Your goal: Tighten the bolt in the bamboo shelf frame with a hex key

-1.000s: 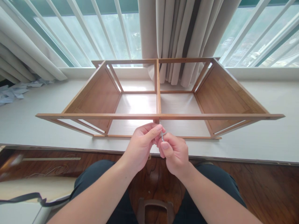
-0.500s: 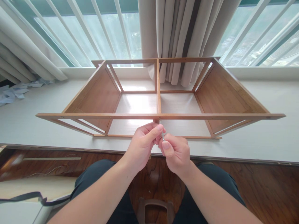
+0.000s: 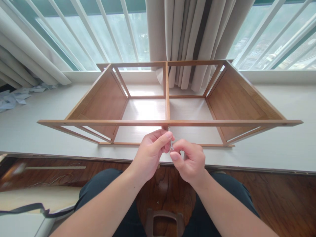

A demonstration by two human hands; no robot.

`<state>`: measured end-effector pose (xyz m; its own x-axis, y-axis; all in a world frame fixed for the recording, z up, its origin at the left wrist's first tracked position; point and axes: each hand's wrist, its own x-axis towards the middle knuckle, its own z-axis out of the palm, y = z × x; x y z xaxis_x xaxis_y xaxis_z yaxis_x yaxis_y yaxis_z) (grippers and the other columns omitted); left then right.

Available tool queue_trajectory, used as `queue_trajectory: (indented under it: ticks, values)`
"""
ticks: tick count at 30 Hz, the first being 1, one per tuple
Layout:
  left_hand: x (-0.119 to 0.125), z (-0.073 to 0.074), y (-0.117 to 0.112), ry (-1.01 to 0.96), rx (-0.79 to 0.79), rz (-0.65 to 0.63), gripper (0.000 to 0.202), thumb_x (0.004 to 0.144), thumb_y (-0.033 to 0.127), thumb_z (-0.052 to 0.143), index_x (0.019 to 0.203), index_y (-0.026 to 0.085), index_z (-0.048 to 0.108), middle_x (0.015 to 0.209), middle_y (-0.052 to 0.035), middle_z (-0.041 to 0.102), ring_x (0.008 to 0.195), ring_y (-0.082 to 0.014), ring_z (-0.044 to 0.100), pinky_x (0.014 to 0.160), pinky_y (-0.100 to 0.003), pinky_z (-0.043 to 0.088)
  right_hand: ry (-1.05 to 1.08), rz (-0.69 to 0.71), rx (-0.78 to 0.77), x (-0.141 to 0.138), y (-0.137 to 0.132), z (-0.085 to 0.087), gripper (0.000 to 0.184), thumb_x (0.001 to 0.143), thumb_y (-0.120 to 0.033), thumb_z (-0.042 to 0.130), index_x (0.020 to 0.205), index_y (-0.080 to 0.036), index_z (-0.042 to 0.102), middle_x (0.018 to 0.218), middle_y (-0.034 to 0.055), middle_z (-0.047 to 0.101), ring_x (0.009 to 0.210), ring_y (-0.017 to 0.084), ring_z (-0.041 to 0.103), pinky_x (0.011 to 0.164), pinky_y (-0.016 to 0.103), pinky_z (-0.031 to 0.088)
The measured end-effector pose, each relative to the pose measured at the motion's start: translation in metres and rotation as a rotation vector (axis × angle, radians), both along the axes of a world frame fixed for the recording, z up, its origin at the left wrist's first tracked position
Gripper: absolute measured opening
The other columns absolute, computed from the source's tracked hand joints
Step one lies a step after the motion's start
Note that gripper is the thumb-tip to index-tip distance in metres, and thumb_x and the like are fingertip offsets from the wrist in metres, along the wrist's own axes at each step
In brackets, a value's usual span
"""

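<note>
A thin silver metal rod point(image 3: 171, 143) stands nearly upright below the front rail point(image 3: 138, 123) of a brown wooden frame point(image 3: 247, 89). Its upper end meets the underside of that rail, close to the central divider point(image 3: 167, 92). My left hand point(image 3: 152, 149) is closed, with thumb and fingers pinching the rod along its middle. At the lower end, my right hand point(image 3: 189, 159) has its curled index finger and thumb around the rod's tip, with a small gap inside the curl. Whatever lies behind the left fingers is hidden.
The frame lies on a white ledge point(image 3: 278, 141) beneath barred windows and a grey curtain point(image 3: 182, 39). Crumpled white scraps point(image 3: 14, 98) lie far left. Below are my knees, a brown stool point(image 3: 165, 219) and a black strap point(image 3: 32, 207) at lower left.
My right hand has shifted slightly right, and its index finger and thumb have loosened from a tight pinch into a wider curl. My left hand keeps its place on the rod.
</note>
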<state>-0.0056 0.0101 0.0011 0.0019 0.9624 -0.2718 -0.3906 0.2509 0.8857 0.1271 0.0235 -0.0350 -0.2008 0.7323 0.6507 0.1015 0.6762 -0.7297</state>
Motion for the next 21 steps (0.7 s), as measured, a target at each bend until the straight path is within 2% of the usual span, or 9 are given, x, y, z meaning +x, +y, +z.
queue_trajectory:
  ticks: [10, 21]
  values:
    - [0.0004, -0.001, 0.0001, 0.005, 0.01, -0.003, 0.038, 0.083, 0.044, 0.076, 0.069, 0.014, 0.059, 0.062, 0.0019, 0.049, 0.062, -0.0075, 0.05, 0.066, -0.023, 0.041, -0.048, -0.011, 0.014, -0.0007, 0.0007, -0.0017, 0.04, 0.103, -0.037, 0.052, 0.069, -0.016, 0.058, 0.056, -0.0031, 0.056, 0.049, 0.005, 0.046, 0.051, 0.017, 0.04]
    - [-0.0005, -0.0042, -0.0005, -0.019, -0.004, -0.01, 0.037, 0.083, 0.045, 0.076, 0.071, 0.013, 0.062, 0.063, 0.0007, 0.054, 0.061, -0.0083, 0.053, 0.067, -0.023, 0.044, -0.005, -0.003, 0.027, -0.0005, 0.0023, 0.0004, 0.041, 0.101, -0.04, 0.06, 0.068, -0.016, 0.056, 0.053, -0.006, 0.05, 0.047, 0.003, 0.043, 0.05, 0.015, 0.037]
